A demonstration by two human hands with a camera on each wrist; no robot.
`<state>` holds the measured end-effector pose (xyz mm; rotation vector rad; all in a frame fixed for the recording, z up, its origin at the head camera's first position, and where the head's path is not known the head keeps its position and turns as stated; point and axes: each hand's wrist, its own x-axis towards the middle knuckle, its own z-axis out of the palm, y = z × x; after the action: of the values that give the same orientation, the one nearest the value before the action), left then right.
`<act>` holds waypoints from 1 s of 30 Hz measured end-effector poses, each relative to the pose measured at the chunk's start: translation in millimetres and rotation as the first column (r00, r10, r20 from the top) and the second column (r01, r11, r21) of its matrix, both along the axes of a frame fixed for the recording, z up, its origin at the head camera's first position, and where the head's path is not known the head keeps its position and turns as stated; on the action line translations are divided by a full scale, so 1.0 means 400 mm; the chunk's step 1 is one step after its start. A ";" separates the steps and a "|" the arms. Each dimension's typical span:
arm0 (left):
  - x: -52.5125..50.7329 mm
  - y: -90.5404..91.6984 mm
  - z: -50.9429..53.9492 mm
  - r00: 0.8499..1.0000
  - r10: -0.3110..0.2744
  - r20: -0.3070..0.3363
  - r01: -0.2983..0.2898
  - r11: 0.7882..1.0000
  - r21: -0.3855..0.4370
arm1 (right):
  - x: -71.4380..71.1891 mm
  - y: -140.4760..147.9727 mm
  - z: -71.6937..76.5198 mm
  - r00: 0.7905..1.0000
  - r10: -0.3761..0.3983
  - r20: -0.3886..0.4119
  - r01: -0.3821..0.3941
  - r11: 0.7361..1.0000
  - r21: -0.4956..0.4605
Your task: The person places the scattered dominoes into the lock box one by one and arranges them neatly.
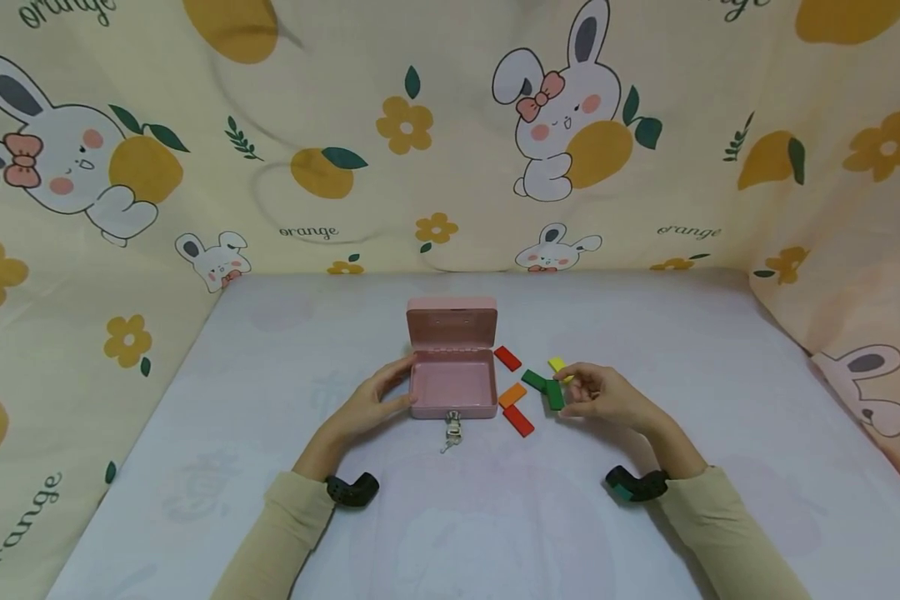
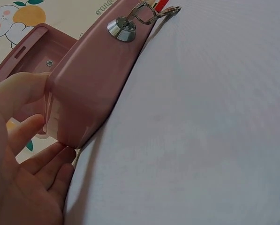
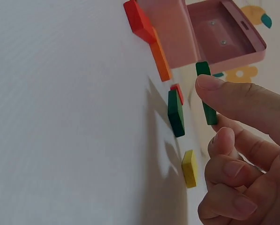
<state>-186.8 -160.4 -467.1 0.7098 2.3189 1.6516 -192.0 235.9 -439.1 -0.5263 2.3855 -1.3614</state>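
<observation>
Left hand (image 1: pixel 375 400): touches the left wall of the pink cash box (image 1: pixel 453 385); thumb and fingers lie against it without wrapping round it, probably to steady the box.
Pink cash box: stands flat on the white cloth (image 1: pixel 450 533); serves as the reference for all positions below.
Lid (image 1: pixel 452 327): raised at the rear edge of the box, presumably to give access to the interior.
Lock (image 2: pixel 122 32): fitted to the front wall of the box; keys (image 1: pixel 447 446) hang from it, clear of the lid.
Rear red block (image 1: pixel 507 358): lies right of the box, toward the hinge side.
Orange block (image 1: pixel 512 395): lies just right of the box.
Front red block (image 1: pixel 518 421): lies near the front right corner of the box.
Loose green block (image 1: pixel 533 381): lies right of the box, beyond the orange block.
Held green block (image 1: pixel 554 395): raised off the cloth, right of the box.
Yellow block (image 1: pixel 557 364): lies right of the box, partly hidden by the right hand.
Right hand (image 1: pixel 607 396): right of the box; pinches the held green block between thumb and finger, a grip suited to so thin a piece.
</observation>
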 end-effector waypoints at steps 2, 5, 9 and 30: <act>0.000 -0.001 -0.001 1.000 -0.002 0.004 0.002 1.000 0.000 | -0.001 -0.005 0.003 1.000 0.000 -0.005 0.000 1.000 0.003; -0.001 -0.001 -0.005 1.000 -0.001 0.004 0.001 1.000 0.001 | -0.004 -0.013 0.007 1.000 -0.002 -0.021 0.003 1.000 0.016; -0.002 -0.002 -0.009 1.000 0.003 -0.002 -0.003 1.000 -0.001 | -0.009 -0.023 0.012 0.999 -0.004 -0.032 0.005 1.000 0.025; -0.002 0.001 -0.007 1.000 0.019 0.018 -0.019 1.000 -0.016 | -0.025 -0.072 0.021 0.999 -0.002 -0.039 0.002 1.000 -0.012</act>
<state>-187.7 -160.2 -469.9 0.6691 2.3309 1.6385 -202.0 207.2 -430.6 -0.5592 2.4112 -1.3786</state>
